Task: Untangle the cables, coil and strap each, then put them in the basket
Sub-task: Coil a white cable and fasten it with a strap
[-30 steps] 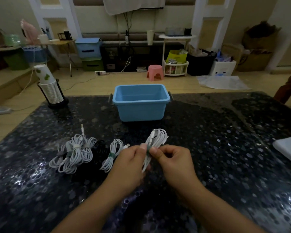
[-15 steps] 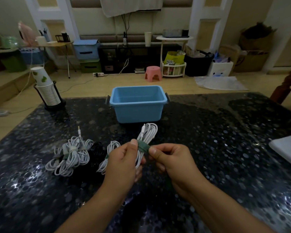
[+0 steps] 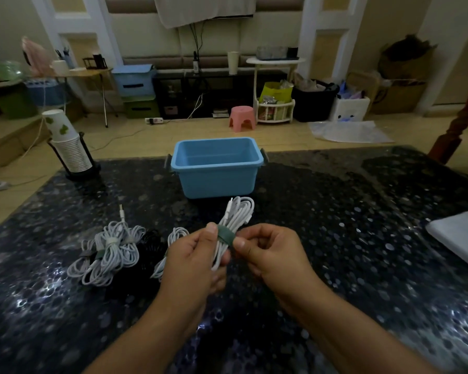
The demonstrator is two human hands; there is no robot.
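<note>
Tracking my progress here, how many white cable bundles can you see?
3: one held in both hands, a small one on the table behind the left hand, and a bigger pile farther left, possibly several cables.

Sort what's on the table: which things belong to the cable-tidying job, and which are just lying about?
Job:
- white coiled cable held by left hand and right hand
- green strap
- strapped white cables
- blue basket

Lying about:
- stack of paper cups
- white flat object
</note>
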